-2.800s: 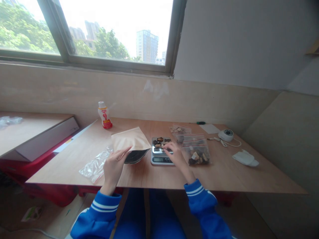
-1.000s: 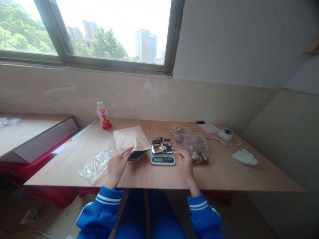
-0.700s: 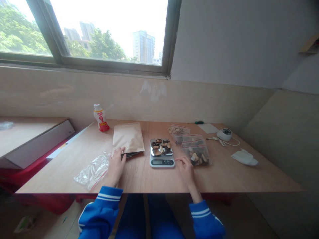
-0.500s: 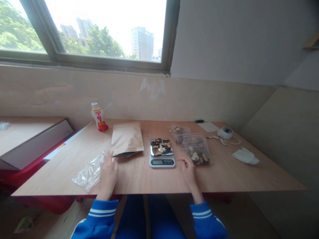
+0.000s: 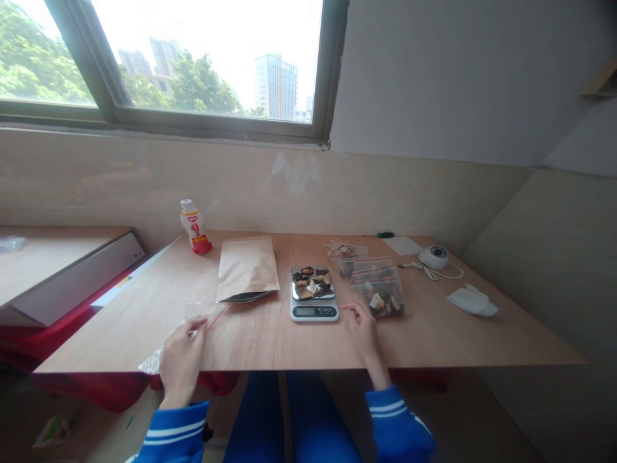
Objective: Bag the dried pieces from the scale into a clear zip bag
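Observation:
At the table's front left, my left hand (image 5: pixel 182 360) is closed on a clear zip-lock bag (image 5: pixel 205 310), pinching it near its edge. The bag spreads above and left of the hand, which hides part of it. My right hand (image 5: pixel 361 328) rests on the table just right of the digital kitchen scale (image 5: pixel 297 314), index finger stretched toward it and the others loosely bent, holding nothing. Dark-and-pale dried pieces (image 5: pixel 313 286) lie spread over the scale's shiny plate. Its display is lit but too small to read. Left of the scale lies a kraft paper pouch (image 5: pixel 248 267), its dark mouth toward me.
Zip-lock bags of dried pieces (image 5: pixel 385 299) lie behind and right of my right hand. A bottle (image 5: pixel 195 228) stands at the back left. To the right are a white dome camera (image 5: pixel 434 257) with its cable, a crumpled white tissue (image 5: pixel 472 301) and white paper (image 5: pixel 403 245).
My left hand has moved toward the front edge and closed on the clear bag, which is pulled along and partly lifted. My right hand stays beside the scale.

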Tool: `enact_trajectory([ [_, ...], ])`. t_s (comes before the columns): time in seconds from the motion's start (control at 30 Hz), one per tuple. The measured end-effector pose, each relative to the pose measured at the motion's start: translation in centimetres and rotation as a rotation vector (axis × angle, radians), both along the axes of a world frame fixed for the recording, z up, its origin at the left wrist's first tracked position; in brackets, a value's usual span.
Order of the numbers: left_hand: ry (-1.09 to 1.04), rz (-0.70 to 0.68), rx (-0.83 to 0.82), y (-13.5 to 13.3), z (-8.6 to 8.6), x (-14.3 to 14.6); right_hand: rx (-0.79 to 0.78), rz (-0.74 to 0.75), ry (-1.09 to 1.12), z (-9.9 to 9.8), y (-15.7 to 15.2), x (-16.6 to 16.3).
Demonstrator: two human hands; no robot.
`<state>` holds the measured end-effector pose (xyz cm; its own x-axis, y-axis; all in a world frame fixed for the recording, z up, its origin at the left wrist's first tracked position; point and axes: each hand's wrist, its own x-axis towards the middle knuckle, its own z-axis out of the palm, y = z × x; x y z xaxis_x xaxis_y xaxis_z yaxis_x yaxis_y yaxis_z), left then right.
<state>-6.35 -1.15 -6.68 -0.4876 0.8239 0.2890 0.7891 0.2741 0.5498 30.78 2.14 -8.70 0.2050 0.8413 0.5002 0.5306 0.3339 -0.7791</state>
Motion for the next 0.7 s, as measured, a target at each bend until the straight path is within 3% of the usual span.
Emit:
enact_trajectory([
  [0.13, -0.068, 0.150, 0.250, -1.5, 0.7, 4.3, 0.016, 0.058, 0.062, 0.9, -1.7, -4.2],
  [0.27, -0.285, -0.116, 0.421, -2.5, 2.0, 10.6, -0.131, 0.404, 0.129, 3.2, -4.6, -10.4],
  [0.37, -0.487, -0.191, 0.448, -2.8, 2.8, 13.7, -0.217, 0.571, 0.209, 4.9, -6.1, -13.1],
  [0.53, -0.822, -0.270, 0.407, -3.2, 2.9, 14.9, -0.253, 0.565, 0.298, 5.7, -6.7, -13.4],
  [0.7, -0.839, -0.428, 0.386, -3.8, 2.2, 14.5, -0.290, 0.511, 0.379, 5.3, -6.4, -12.6],
])
